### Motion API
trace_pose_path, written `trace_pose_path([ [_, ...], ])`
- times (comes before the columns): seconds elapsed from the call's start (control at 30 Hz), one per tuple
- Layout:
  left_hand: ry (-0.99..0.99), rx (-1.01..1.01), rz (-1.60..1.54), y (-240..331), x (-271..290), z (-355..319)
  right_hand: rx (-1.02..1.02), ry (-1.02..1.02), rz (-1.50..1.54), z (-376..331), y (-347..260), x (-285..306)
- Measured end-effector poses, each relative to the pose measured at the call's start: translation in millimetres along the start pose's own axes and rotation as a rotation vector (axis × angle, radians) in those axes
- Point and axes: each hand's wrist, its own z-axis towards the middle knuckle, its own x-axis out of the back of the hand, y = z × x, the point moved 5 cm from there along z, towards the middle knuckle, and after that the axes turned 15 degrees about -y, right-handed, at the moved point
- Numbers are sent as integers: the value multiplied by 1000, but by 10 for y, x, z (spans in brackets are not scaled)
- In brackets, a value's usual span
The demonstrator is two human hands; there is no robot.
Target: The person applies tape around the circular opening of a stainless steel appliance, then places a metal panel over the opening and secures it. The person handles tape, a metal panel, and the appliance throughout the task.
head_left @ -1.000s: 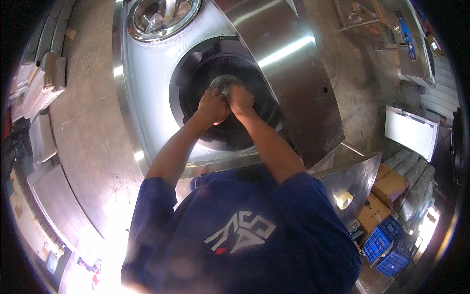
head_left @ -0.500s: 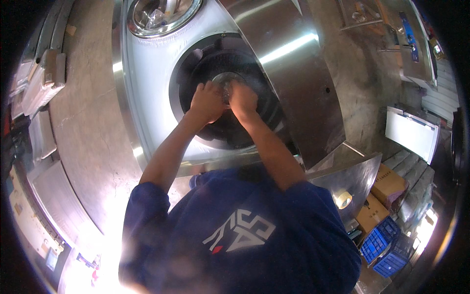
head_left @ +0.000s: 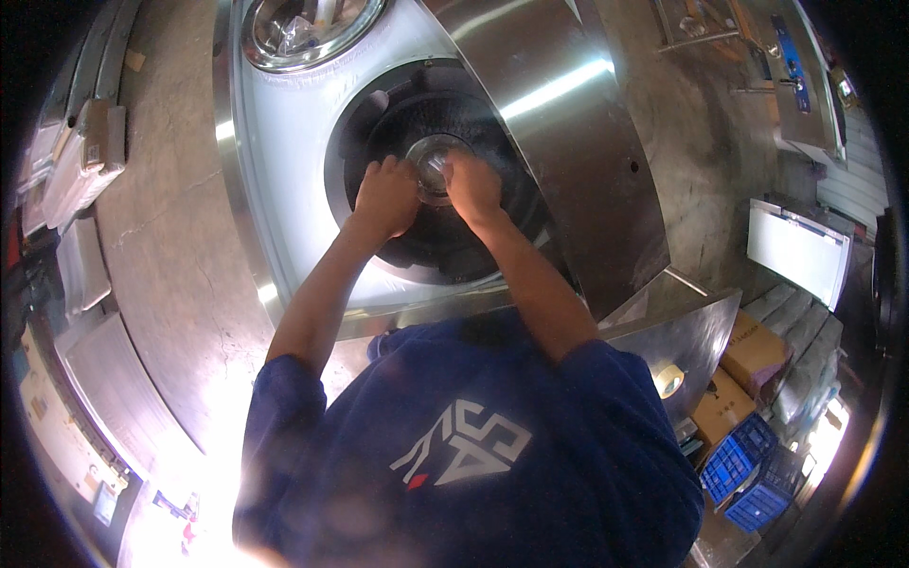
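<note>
- Hands met in the upper middle of the frame, inside a dark round burner well (head_left: 473, 241) cut in a stainless steel cooktop (head_left: 284, 199).
- Left hand (head_left: 386, 197) rested just left of a small round metal cap (head_left: 433, 166) at the centre of the well, with fingers curled and touching its edge.
- Right hand (head_left: 473, 187) lay on the right side of the same cap, fingers bent over its rim; whether either hand truly pinched the cap, I could not tell, because the fingertips were hidden.
- Both forearms came up from the lower middle, out of the dark blue shirt (head_left: 473, 454) that filled the bottom of the frame.
- Second opening with a shiny steel bowl (head_left: 308, 28) sat at the upper left of the cooktop, well apart from the hands.
- Slanted steel panel (head_left: 568, 123) stood to the right of the well and reflected a bright strip of light.
- Cardboard boxes (head_left: 748, 350) and blue plastic crates (head_left: 743, 459) lay on the floor in the lower right.
- Flat grey panels (head_left: 80, 161) were stacked at the left edge.
</note>
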Motion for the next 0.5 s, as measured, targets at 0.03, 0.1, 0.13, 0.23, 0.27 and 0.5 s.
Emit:
trace_pose_path([
  [0.03,-12,-6,13,13,-20,10,10,3,7,-4,7,-9],
  [0.1,-53,9,2,24,-57,34,10,12,24,-12,17,-12],
  [0.13,-70,17,9,33,-68,46,-1,-2,17,-13,20,-15],
  [0.23,-97,15,46,77,-79,75,-22,-24,14,-25,22,7],
  [0.27,-120,19,35,81,-88,81,-26,-24,14,-33,20,19],
  [0.5,-138,0,30,100,-156,75,98,71,11,-71,-12,90],
])
